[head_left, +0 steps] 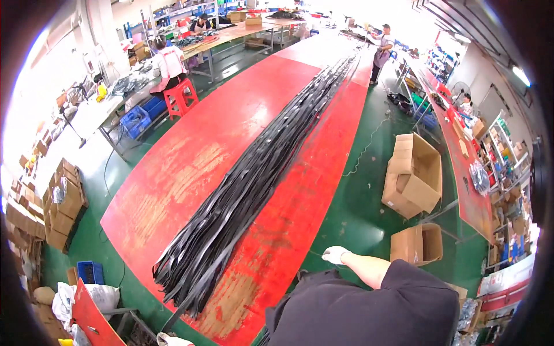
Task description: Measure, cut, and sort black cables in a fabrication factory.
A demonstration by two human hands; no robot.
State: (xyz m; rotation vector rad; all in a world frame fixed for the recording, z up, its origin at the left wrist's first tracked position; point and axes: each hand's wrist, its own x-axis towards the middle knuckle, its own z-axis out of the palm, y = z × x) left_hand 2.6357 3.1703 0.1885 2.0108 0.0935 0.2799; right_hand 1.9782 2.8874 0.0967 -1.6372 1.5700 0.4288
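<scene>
Beside the red table's (pixel 190 173) edge, the gloved right hand (pixel 335 254) hangs loosely closed, empty, over green floor (pixel 352 213).

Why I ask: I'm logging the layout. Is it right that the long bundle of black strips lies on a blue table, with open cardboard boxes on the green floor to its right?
Not quite: the head view shows the black strips on a red table, not blue. The open cardboard boxes do stand on the green floor to its right.

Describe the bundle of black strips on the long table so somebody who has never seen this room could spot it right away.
Start at the long red table that runs down the middle of the green floor. The bundle of black strips lies lengthwise along it, from the far end to the near end, where its ends fan out close to the person's gloved left hand. Nothing else here is so long, dark and glossy; the cardboard boxes nearby are brown and squat.
</scene>
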